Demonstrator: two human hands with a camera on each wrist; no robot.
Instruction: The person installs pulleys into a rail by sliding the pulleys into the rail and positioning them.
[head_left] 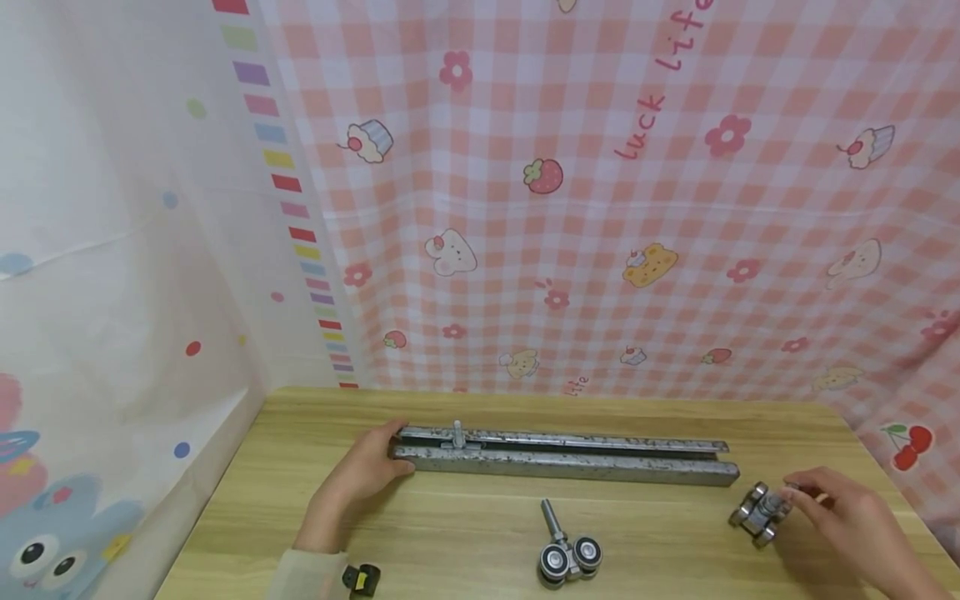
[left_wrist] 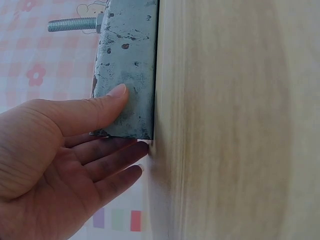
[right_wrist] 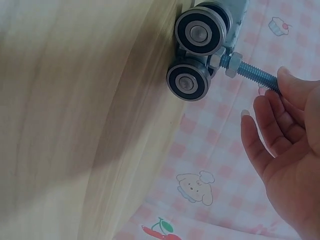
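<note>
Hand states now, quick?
Left hand: holding one end of the metal rail.
Right hand: holding a roller trolley by its threaded bolt.

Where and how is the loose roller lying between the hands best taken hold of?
Probably by its threaded bolt, pinched from above and the right: it sticks out, slim, from the wheels toward the rail, and table shows on that side. The wheels are bulkier and might turn.

Rail (left_wrist: pixel 129 60) cut off by left wrist view's top, bolt (right_wrist: pixel 257 74) with tip hidden by right hand (right_wrist: pixel 292 157)
</note>
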